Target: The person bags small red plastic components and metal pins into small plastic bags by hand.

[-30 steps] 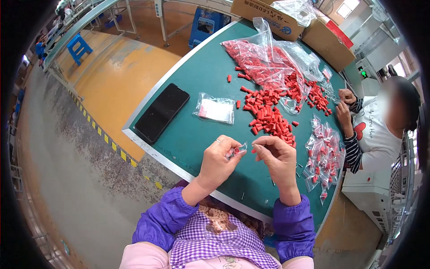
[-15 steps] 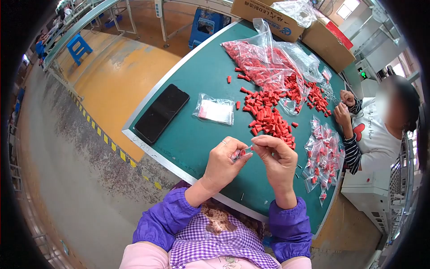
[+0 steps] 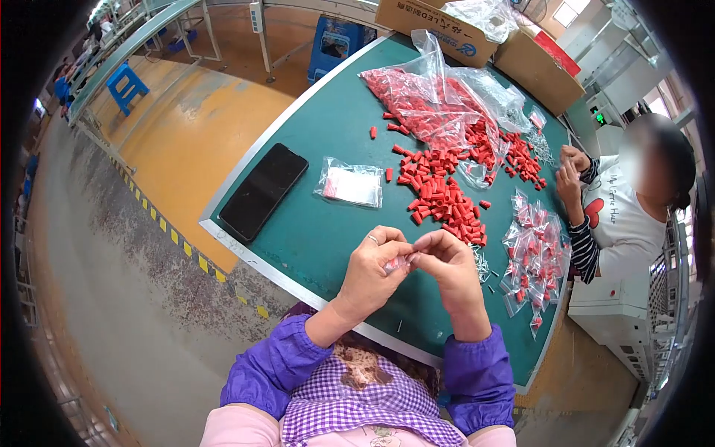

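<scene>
Between the fingers of my left hand (image 3: 370, 272) is a small clear bag (image 3: 395, 264) with something red in it. The fingertips of my right hand (image 3: 450, 270) pinch at the bag's edge and touch my left fingers. Beyond my hands, loose red caps (image 3: 443, 197) lie in a heap on the green table (image 3: 313, 257), spilling from a large clear bag (image 3: 428, 104) of red caps. Small metal screws (image 3: 480, 262) lie just right of my right hand. Filled small bags (image 3: 532, 257) are piled farther right.
A black phone (image 3: 264, 192) and a pack of empty bags (image 3: 350, 184) lie at the left. Cardboard boxes (image 3: 439, 30) stand at the far edge. Across the right side, a co-worker (image 3: 625, 208) sits with both hands over the table's edge.
My right hand has moved slightly left and closed in on the bag, so the fingertips of both hands now meet. Screws beside my right hand have come into view.
</scene>
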Demonstrator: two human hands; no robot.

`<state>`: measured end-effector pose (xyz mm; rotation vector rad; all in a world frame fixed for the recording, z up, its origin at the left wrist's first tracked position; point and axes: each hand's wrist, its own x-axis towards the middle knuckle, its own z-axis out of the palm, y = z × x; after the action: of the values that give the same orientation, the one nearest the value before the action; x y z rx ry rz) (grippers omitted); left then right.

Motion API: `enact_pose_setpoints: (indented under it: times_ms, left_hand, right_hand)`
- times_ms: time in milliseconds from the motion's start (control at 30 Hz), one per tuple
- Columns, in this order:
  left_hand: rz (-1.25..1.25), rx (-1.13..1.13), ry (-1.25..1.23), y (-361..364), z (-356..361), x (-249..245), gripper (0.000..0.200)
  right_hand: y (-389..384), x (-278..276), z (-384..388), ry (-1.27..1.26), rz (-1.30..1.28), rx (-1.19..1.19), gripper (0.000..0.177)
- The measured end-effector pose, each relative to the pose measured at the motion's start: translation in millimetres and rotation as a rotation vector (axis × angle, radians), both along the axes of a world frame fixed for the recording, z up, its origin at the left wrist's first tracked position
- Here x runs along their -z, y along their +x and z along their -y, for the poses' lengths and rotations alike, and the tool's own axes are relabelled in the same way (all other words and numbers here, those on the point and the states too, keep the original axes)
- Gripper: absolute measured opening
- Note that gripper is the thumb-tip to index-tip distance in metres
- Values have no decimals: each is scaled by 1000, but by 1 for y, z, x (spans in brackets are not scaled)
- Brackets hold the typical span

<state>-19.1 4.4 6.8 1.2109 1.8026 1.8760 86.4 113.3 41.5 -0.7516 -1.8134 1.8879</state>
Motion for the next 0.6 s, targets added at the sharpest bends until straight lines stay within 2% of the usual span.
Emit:
enact_pose_setpoints:
  times_ms: [67,100,167,200,267,400,500,600]
  left_hand:
    - [-55,28,-18,0,-1,0,17]
    - [-59,35,-19,-1,-1,0,17]
    - [170,107,11,-1,1,1,15]
    - [166,111,10,-2,3,-2,15]
    - [647,256,-5,-5,5,-9,16]
    - [774,294,59,-1,2,-5,17]
    - [865,358,20,0,6,-19,18]
    - [939,361,-68,1,7,-20,16]
  right_hand:
    - [1,4,-3,-219,-45,-2,24]
    - [2,4,-2,-188,-72,22,23]
    - [4,-7,-2,-245,-70,47,23]
    - [5,-12,-3,-302,-65,65,22]
    - [12,-3,-9,-241,-73,43,19]
    - [17,2,-3,-187,-106,14,12]
    - [16,1,3,-159,-204,42,9]
    - [19,4,2,-177,-175,60,9]
